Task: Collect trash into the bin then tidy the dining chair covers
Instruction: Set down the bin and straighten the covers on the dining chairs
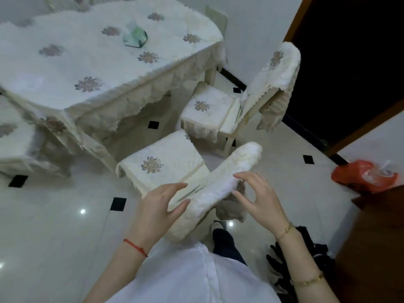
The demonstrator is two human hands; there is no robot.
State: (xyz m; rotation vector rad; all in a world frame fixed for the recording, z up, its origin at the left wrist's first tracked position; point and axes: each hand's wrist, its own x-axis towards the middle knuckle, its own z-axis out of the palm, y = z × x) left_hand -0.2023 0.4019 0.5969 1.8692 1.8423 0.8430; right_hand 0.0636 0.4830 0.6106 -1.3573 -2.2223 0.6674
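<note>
A cream quilted cover (220,182) sits over the backrest of the near dining chair, right in front of me. My left hand (161,204) rests on its left side with thumb and fingers spread against the fabric. My right hand (260,195) hovers at its right side, fingers curled and apart, close to the hanging grey-brown flap (234,204). The chair's seat cover (161,165) carries an embroidered flower. A second chair (207,110) stands behind, its back cover (275,73) draped unevenly with one end hanging down.
The dining table (91,62) with a flowered cream cloth fills the upper left, a green tissue pack (135,36) on it. An orange plastic bag (365,176) lies on a wooden surface at right. A dark doorway opens at upper right. White tiled floor lies around.
</note>
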